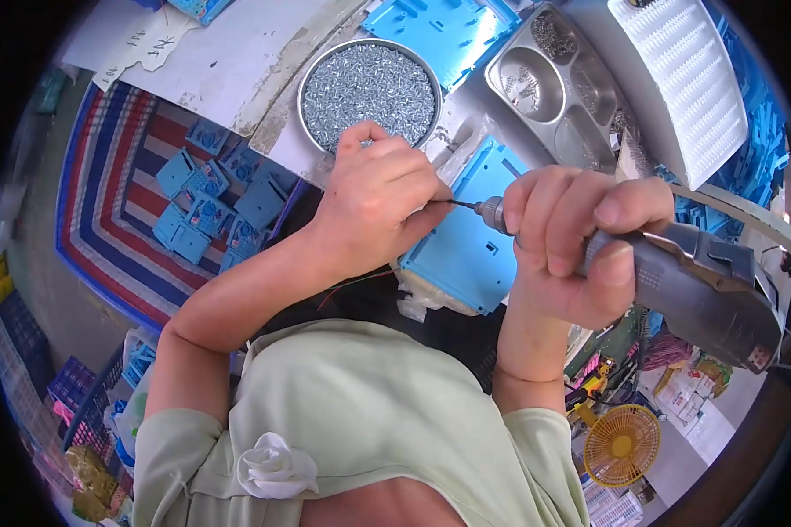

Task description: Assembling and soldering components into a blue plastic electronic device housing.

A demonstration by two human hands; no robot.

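One slim driver bit point(464, 205) over a blue panel point(470, 250)

Head view, looking down: the right hand point(576, 224) wraps its fingers around a dark powered screwdriver point(707, 285), its bit pointing left. The left hand point(373, 193) has thumb and forefinger closed together at the bit's tip; whether they pinch a small part cannot be told. Behind the bit in the view lies the panel, crumpled clear film point(420, 297) showing at its lower edge. Just beyond the left hand, a round metal bowl point(301, 95) brims with small silvery pieces point(369, 92), probably screws.

Good handling likely means bracing the left wrist, keeping bit and fingertips in one line, and keeping skin clear whenever the bit spins.
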